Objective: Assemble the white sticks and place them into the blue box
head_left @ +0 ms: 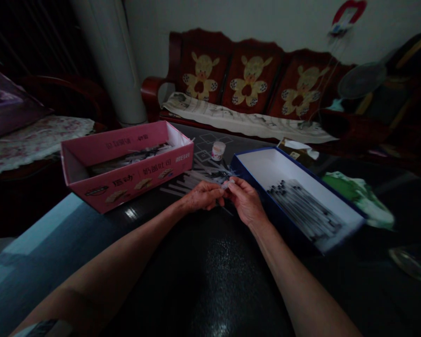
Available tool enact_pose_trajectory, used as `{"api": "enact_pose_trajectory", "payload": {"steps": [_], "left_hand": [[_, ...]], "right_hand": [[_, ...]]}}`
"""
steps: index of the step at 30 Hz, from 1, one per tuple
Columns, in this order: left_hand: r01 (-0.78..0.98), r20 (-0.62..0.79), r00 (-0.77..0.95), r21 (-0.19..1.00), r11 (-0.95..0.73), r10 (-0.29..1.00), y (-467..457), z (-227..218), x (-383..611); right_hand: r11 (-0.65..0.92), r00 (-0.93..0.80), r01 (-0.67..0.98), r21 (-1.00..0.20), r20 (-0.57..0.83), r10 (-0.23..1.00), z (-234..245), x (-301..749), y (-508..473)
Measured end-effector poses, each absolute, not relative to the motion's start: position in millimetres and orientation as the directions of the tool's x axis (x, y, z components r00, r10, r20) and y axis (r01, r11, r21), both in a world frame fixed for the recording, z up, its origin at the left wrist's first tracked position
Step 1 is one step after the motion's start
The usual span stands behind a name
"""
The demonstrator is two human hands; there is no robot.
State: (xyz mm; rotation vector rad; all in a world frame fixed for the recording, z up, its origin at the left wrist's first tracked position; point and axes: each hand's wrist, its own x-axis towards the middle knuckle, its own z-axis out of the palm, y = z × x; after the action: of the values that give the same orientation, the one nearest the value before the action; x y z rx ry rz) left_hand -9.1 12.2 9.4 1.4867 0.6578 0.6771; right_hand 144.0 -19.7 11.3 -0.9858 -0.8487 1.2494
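My left hand (205, 195) and my right hand (246, 200) meet above the dark table, fingers pinched together. Between their fingertips is a small pale, translucent piece (226, 184), mostly covered by the fingers; its exact kind cannot be made out. Just behind the hands lies a loose spread of thin pale strips (185, 180). To the left stands a pink cardboard box (133, 180) with more thin strips inside. On the right, a blue box with a white inside (263, 166) holds a row of slim translucent sticks with dark ends (305, 208).
A small white tub (218, 150) stands behind the strips. Right of the blue box lies a green and white plastic packet (359, 196), with a brown box with white tissue (298, 150) farther back. A wooden sofa (231, 75) stands beyond the dark table (210, 281).
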Motion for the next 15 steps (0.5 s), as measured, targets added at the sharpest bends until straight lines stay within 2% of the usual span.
{"api": "enact_pose_trajectory", "payload": {"steps": [6,15], "left_hand": [[-0.057,0.078,0.664,0.997,-0.054,0.744,11.1,8.3,-8.4],[0.032,0.168,0.634,0.969,-0.243,0.755,11.5,2.1,-5.8]], "right_hand": [[0.019,0.122,-0.353,-0.935,-0.026,0.992,18.4,144.4,-22.3],[0.02,0.147,-0.333,-0.943,-0.031,0.989,19.8,143.7,-23.8]]}}
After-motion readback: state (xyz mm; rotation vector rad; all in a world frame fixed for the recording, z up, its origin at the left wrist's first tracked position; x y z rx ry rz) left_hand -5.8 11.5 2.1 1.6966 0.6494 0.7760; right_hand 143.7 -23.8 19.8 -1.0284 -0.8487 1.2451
